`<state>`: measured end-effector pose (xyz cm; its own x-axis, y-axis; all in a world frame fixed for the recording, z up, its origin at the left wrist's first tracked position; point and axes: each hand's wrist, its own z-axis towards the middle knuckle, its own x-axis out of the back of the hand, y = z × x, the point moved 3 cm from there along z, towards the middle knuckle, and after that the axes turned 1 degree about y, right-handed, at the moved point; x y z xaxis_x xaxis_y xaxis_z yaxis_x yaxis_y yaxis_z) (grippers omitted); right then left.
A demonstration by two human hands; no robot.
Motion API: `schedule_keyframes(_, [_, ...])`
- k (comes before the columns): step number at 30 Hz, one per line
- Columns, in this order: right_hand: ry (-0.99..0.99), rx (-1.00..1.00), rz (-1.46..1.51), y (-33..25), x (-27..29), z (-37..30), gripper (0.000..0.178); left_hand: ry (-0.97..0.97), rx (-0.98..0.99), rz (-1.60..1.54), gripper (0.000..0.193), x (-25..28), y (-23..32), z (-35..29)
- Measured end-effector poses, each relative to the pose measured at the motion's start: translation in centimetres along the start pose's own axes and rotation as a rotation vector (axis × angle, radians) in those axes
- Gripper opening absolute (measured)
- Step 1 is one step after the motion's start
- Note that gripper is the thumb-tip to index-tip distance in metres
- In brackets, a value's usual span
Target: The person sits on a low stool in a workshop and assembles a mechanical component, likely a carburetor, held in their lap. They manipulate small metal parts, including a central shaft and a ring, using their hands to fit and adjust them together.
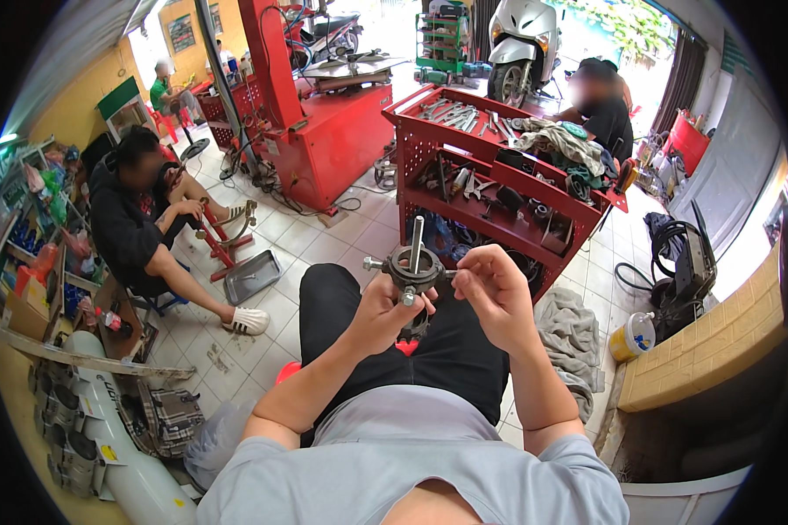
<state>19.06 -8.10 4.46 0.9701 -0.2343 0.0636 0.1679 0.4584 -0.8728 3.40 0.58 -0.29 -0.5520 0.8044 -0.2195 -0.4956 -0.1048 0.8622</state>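
Ok so pale square-tile floor (317, 238) below the hands (496, 297), red perforated-metal tool cart (413, 156) past them, yellow painted wall (114, 70) far off left, grey metal door (731, 153) to their right, tons of daylight beyond.

Motorbike repair workshop, silver scooter (524, 39) at the back, red motorbike (328, 30) beyond a red machine (341, 144), perforated red cart (413, 162) spread with wrenches (453, 114) and rags (562, 140), metal tray (254, 278) on the tiled floor (311, 243), crowded shelves (26, 219) at left, black hoses (671, 249) at right.

bolts (418, 234) jut from the metal ring (425, 282); free space before red cart (414, 162).
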Motion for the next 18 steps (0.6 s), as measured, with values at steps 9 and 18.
schedule_keyframes(9, [0.069, -0.069, 0.117, -0.3, -0.6, 0.0, 0.014, 0.027, -0.026, 0.047, 0.029, 0.0, 0.2, -0.4])
schedule_keyframes(18, [0.125, 0.230, -0.108, -1.3, -1.1, 0.3, 0.018, 0.035, -0.019, 0.032, 0.031, 0.2, 0.2, -0.1])
